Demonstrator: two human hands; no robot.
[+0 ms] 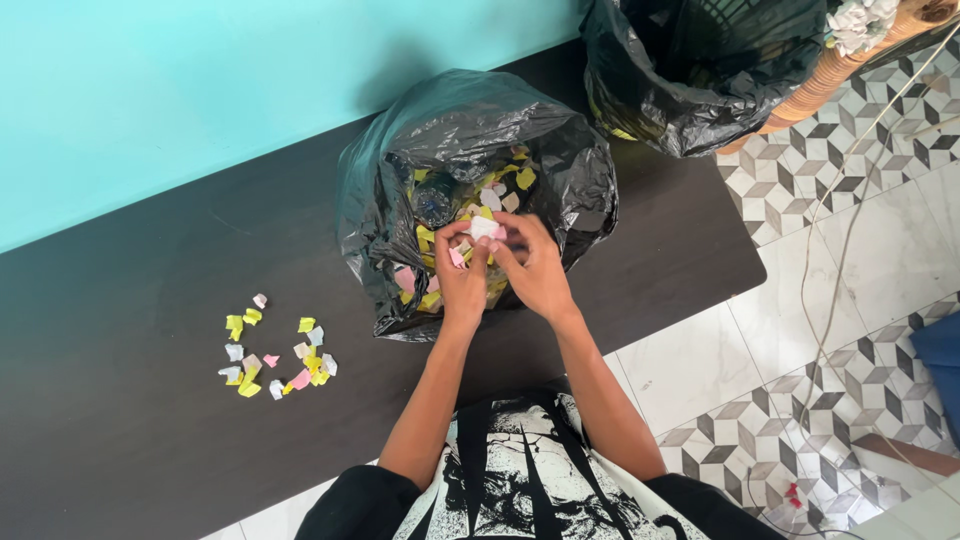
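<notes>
Paper scrap (484, 228) pinched between left hand (462, 272) and right hand (536, 268); bag (580, 170) contents mostly hidden.

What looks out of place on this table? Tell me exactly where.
A loose scatter of small folded paper pieces, yellow, white and pink, lies on the dark table left of the black bag, apart from those inside it. Both the left hand and the right hand pinch a white piece over the bag.
</notes>
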